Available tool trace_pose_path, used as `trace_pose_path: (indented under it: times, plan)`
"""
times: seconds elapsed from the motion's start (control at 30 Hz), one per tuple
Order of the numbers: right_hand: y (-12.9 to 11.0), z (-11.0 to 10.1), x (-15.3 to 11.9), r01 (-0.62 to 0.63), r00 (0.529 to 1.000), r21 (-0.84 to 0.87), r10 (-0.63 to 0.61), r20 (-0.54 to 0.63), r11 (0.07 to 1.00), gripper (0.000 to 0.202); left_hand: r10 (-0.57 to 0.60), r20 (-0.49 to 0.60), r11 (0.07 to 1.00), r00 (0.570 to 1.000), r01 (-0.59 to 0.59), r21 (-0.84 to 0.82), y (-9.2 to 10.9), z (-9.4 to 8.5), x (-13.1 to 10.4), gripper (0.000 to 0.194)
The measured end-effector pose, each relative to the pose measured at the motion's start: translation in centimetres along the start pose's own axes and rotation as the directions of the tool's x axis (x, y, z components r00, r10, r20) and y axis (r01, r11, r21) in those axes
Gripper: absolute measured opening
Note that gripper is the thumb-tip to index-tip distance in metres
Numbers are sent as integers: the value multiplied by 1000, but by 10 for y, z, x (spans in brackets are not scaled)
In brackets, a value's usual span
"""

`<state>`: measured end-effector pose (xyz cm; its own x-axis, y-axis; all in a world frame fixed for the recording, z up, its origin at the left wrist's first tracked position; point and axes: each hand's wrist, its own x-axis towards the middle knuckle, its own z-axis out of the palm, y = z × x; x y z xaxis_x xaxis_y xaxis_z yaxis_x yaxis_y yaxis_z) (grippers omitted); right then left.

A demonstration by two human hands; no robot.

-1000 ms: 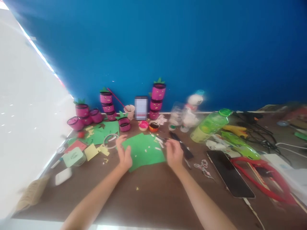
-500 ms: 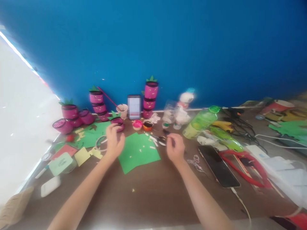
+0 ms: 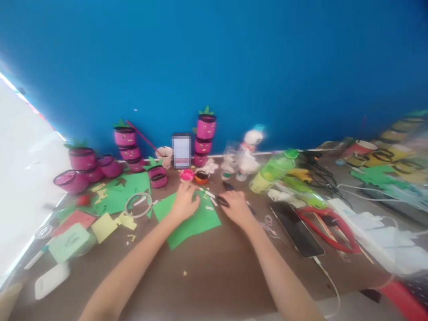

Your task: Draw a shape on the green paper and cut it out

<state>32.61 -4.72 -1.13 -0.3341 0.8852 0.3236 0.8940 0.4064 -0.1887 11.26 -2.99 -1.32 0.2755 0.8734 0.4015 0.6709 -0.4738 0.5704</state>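
My left hand (image 3: 184, 203) is over the upper part of a green sheet (image 3: 187, 229), just below a small cup of pink paint (image 3: 186, 175). Its fingers are apart and nothing shows in them. To the right, my right hand (image 3: 235, 203) has its fingers at the black handles of scissors (image 3: 223, 201), whose blades point left over the sheet; blur hides whether it grips them. A dark paint cup (image 3: 201, 176) sits beside the pink one. Left of them stands a small purple cup with green leaves (image 3: 157, 177).
Stacked purple cups (image 3: 204, 138) and a phone (image 3: 181, 150) stand by the blue wall. At right are a green bottle (image 3: 274, 171), a black phone (image 3: 296, 229) and red-handled scissors (image 3: 347, 243). A tape ring (image 3: 138, 205) lies at left.
My left hand has left the small purple cup and moved right, to below the pink paint. My right hand has opened out and moved slightly left, to the scissors' handles. The view has shifted.
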Motion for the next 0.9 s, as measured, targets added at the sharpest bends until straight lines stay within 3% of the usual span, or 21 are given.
trace_pose_path:
  times: [0.2,0.47,0.73,0.9]
  plan:
    - [4,-3,0,78,968,64,-60,-243,995,16,85,-89,994,992,-91,-60,-3,3,-5,24]
    - [-1,-7,-5,146,809,124,-46,-587,982,15,82,-93,993,992,-89,-74,-4,4,-6,22]
    - [1,-4,-6,17,675,173,116,-728,985,36,54,-103,997,993,-59,-52,-5,3,-7,23]
    - [0,-4,-5,30,646,195,130,-752,980,39,61,-154,997,986,-69,-45,-5,1,-9,22]
